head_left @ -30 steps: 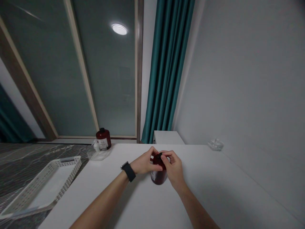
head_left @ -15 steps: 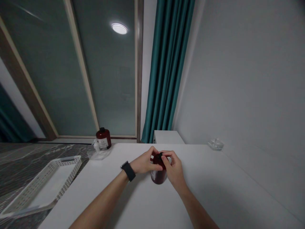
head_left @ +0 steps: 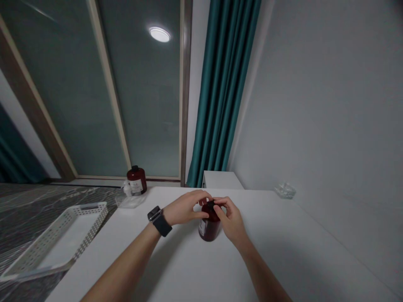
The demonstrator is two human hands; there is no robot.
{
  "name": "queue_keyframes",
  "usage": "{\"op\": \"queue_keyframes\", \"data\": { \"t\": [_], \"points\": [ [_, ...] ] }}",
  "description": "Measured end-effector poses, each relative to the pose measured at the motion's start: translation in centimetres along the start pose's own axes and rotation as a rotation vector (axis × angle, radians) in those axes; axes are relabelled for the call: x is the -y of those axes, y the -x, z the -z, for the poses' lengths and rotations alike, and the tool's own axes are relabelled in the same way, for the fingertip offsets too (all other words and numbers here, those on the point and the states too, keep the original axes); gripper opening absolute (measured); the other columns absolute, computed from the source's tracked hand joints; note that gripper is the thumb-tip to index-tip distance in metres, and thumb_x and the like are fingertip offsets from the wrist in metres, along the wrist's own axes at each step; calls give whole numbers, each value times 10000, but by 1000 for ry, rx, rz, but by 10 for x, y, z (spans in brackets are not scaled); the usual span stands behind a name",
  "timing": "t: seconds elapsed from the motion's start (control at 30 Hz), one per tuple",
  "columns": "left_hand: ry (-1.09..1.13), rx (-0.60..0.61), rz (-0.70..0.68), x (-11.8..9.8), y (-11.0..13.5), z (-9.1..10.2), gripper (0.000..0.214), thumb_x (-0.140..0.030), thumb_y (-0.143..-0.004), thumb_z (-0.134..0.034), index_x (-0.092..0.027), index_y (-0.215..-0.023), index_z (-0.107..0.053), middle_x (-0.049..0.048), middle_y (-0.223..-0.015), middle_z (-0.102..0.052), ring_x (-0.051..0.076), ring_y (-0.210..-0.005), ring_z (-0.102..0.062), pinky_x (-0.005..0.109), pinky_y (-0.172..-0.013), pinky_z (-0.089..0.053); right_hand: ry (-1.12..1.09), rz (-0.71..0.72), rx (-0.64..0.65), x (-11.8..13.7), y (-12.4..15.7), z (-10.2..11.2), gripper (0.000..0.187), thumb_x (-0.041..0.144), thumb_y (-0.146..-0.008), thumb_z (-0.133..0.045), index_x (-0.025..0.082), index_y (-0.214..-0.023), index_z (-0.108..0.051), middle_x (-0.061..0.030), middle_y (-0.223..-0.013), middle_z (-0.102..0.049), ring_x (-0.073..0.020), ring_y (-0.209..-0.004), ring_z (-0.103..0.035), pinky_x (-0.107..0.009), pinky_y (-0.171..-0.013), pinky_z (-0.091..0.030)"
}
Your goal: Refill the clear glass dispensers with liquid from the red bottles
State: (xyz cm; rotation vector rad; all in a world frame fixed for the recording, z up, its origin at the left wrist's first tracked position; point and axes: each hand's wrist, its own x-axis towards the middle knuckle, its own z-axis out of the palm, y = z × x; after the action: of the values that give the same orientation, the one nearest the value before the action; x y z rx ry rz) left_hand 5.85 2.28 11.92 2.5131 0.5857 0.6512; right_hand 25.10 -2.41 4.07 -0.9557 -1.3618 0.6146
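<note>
A dark red bottle (head_left: 210,230) with a white label on its left side stands on the white table (head_left: 189,268). My left hand (head_left: 187,206), with a black watch on its wrist, is curled about the bottle's upper left side; its thumb lies on the shoulder and its fingers reach behind the neck. At the top, the thumb and fingers of my right hand (head_left: 231,220) close on the black cap (head_left: 210,204). The fingers partly hide the cap and the bottle's shoulder.
Another dark red bottle (head_left: 137,181) stands at the table's far left corner, beside clear plastic wrapping (head_left: 130,201). A white perforated basket (head_left: 85,247) sits left of the table. A clear glass-like dish (head_left: 285,190) is at the far right, by the wall.
My left hand has drawn a little to the left, its wrist turned, and its thumb has slid back from the bottle's front. My right hand stays at the cap.
</note>
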Motion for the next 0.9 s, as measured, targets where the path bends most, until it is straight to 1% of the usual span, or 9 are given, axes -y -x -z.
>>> {"op": "queue_keyframes", "data": {
  "t": [0.1, 0.17, 0.27, 0.4, 0.53, 0.73, 0.9],
  "points": [
    [-17, 16, -3, -2, 0, 0, 315, -296, -864, -689, -234, -1152, -580, 31, -1006, -636, 192, -860, -597, 311, -812, -473, 20, 31, -15, -2, 1, 0, 53, 254, -844, -645, 244, -893, -658, -40, -999, -678, -221, -1004, -634, -376, -916, -478],
    [-35, 24, -8, -3, -1, 0, 339, -277, -865, -692, -243, -1180, -573, 29, -1015, -638, 193, -865, -603, 307, -810, -471, 26, 12, -44, -1, 2, -1, 84, 243, -837, -649, 246, -921, -645, -36, -996, -674, -216, -984, -633, -376, -908, -479],
    [-55, 25, -5, -3, -1, -1, 297, -271, -867, -692, -226, -1143, -592, 33, -982, -637, 201, -867, -606, 305, -798, -467, 12, -15, -80, 0, 2, -4, 150, 232, -835, -650, 251, -978, -609, -36, -1000, -678, -215, -980, -637, -389, -910, -477],
    [-64, 24, -2, -3, 0, -1, 256, -296, -879, -674, -223, -1112, -597, 36, -971, -636, 205, -869, -606, 308, -799, -465, -34, -12, -79, 2, 4, -7, 176, 237, -841, -649, 252, -1000, -576, -46, -1028, -695, -218, -1000, -648, -395, -906, -485],
    [-82, 29, 5, -4, 0, -1, 267, -312, -887, -660, -231, -1130, -585, 32, -976, -628, 205, -871, -605, 305, -800, -464, -29, -13, -56, 2, 5, -5, 181, 257, -859, -639, 255, -1029, -579, -53, -1055, -698, -224, -1033, -649, -406, -936, -481],
    [-90, 44, 24, -7, 0, 1, 284, -290, -882, -665, -236, -1147, -579, 26, -973, -620, 202, -863, -607, 293, -792, -460, -26, -21, -52, 1, 5, -4, 225, 269, -867, -637, 261, -1086, -588, -57, -1084, -684, -223, -1067, -640, -399, -974, -476],
    [-67, 42, 20, -7, -1, 0, 283, -269, -877, -673, -230, -1143, -584, 23, -968, -621, 193, -851, -609, 293, -796, -463, -16, -6, -50, 1, 5, -4, 163, 257, -861, -638, 247, -1023, -625, -52, -1027, -691, -225, -1032, -646, -388, -941, -487]
  ]
}}
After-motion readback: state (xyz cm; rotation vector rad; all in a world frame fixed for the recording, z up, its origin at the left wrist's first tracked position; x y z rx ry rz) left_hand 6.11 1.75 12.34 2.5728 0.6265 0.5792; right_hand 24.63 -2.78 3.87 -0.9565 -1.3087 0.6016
